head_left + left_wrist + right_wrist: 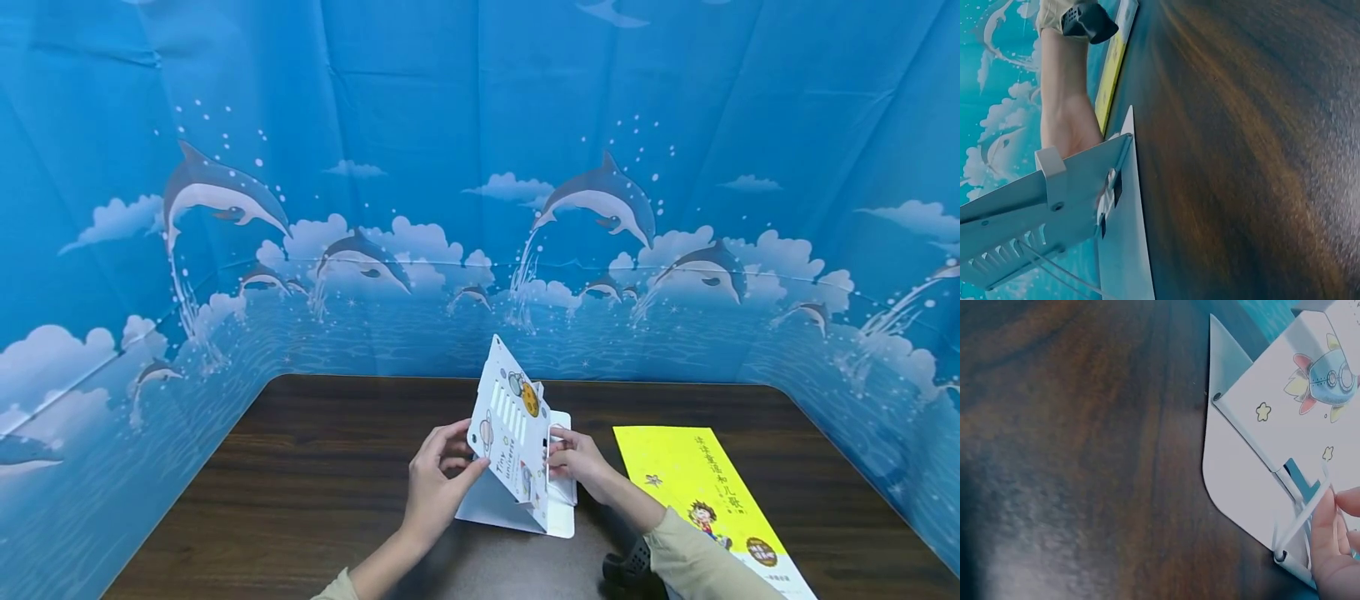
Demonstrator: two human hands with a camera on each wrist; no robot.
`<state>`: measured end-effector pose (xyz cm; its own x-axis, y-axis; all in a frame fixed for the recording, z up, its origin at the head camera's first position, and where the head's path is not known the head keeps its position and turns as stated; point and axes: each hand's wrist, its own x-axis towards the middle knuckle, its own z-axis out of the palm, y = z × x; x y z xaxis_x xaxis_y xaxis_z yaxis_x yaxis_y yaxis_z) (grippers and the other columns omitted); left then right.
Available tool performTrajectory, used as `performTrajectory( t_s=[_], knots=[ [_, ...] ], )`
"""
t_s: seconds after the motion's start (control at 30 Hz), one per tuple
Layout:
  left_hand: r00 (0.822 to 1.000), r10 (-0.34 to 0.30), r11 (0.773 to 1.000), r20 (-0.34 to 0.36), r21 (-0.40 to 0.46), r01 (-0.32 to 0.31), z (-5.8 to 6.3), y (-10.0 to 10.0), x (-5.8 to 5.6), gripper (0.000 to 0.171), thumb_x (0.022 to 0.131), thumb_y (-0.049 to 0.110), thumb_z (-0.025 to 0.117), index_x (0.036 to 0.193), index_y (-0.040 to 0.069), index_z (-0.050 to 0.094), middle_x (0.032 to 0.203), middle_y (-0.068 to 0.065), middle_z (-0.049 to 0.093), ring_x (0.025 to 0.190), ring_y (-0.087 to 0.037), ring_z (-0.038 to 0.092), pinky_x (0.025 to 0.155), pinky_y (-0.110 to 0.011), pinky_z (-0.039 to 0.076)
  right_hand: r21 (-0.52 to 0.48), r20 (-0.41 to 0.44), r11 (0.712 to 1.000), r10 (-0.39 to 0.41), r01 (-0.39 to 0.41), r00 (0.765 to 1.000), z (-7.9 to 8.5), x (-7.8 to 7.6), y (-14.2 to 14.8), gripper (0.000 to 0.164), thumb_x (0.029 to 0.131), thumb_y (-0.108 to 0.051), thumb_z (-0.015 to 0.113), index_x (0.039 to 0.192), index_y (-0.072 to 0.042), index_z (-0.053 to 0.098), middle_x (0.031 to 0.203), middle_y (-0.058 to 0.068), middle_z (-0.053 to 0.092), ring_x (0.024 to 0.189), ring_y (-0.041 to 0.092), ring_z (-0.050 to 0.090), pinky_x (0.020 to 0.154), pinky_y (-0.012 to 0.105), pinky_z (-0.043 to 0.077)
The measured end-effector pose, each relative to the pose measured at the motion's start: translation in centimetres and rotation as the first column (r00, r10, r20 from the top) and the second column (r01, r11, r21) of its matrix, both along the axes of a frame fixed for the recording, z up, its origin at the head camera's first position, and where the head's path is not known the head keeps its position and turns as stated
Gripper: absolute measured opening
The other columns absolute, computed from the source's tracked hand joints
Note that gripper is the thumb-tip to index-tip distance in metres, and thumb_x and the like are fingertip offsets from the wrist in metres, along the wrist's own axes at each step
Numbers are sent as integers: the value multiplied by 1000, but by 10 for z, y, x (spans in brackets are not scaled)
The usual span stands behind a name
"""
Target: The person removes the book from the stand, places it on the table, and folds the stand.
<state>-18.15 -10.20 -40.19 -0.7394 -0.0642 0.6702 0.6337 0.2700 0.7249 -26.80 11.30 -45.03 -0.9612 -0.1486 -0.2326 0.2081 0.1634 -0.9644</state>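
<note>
A white metal book stand (517, 442), printed with planets and the words "Tiny universe", is on the table with its panel tilted up from a flat base plate (495, 504). My left hand (438, 475) grips the panel's left edge, thumb on the printed face and fingers behind. At the right side, my right hand (581, 458) is at the stand's hinged edge. The right wrist view shows its thumb and fingers pinching a white wire support (1304, 515) near a slot in the panel. From the left wrist, the panel's underside (1079, 187) and its slots show.
A yellow book (675, 467) lies to the right of the stand, partly under my right forearm. A dark wrist-worn device (628, 567) is by the right sleeve. The dark wooden table (322, 467) meets a blue dolphin-print curtain (435, 167) at the back and sides.
</note>
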Motion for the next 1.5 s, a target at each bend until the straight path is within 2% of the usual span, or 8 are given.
performTrajectory(
  t_s=[0.27, 0.53, 0.7, 0.9, 1.2, 1.37, 1.5],
  knots=[
    [999, -10, 1000, -42, -2, 10, -1, 8, 1, 46, 67, 1, 77, 110, 3, 59, 96, -5, 61, 79, -13, 59, 62, -25, 53, 13, 16, 1000, 24, -24, 1000, -1, -7, 4, 56, 80, 3, 57, 134, 5, 38, 89, 13, 56, 71, 19, 57, 58, 21, 48],
    [999, -7, 1000, -37, -9, 7, -2, 13, 3, 45, 67, 4, 78, 108, 4, 60, 93, -3, 60, 79, -11, 58, 62, -29, 54, 35, 9, 998, 59, -59, 998, 0, -8, 7, 56, 81, 2, 56, 134, 4, 38, 93, 14, 56, 77, 20, 57, 60, 20, 47],
    [1000, 2, 1000, -27, -10, -2, -2, 14, 4, 45, 66, 4, 79, 106, 5, 61, 91, -2, 61, 79, -11, 58, 62, -29, 54, 52, 19, 997, 54, -55, 998, 0, -7, 8, 57, 80, 1, 57, 134, 3, 38, 93, 14, 55, 77, 20, 58, 60, 20, 48],
    [999, 0, 1000, -54, -17, 0, -3, 15, 2, 44, 65, 5, 79, 105, 5, 61, 91, -2, 61, 78, -11, 58, 60, -31, 54, 64, 32, 996, 58, -60, 998, 1, -8, 8, 58, 80, 1, 58, 134, 3, 38, 93, 13, 55, 76, 20, 57, 61, 21, 49],
    [997, -8, 1000, -82, -26, 6, -2, 16, -4, 44, 65, 7, 80, 106, 5, 62, 92, -2, 62, 79, -13, 60, 59, -31, 54, 116, -2, 992, 56, -56, 998, 2, -11, 10, 55, 81, 1, 57, 133, 5, 38, 93, 13, 57, 76, 20, 58, 60, 21, 48],
    [998, 10, 999, -69, -38, -13, -2, 17, -6, 44, 66, 5, 79, 106, 5, 62, 93, -3, 61, 79, -13, 60, 60, -29, 54, 141, -44, 990, 25, -18, 999, 2, -9, 8, 48, 82, 1, 59, 128, 5, 45, 92, 12, 57, 76, 19, 58, 62, 24, 50],
    [998, 18, 999, -52, -35, -20, 4, 20, -4, 44, 64, 0, 78, 105, -1, 61, 90, -8, 61, 77, -19, 60, 59, -33, 54, 174, -86, 985, -1, 16, 996, 3, -6, 7, 44, 83, 0, 59, 125, 4, 48, 91, 11, 56, 78, 19, 56, 66, 28, 52]
  ],
)
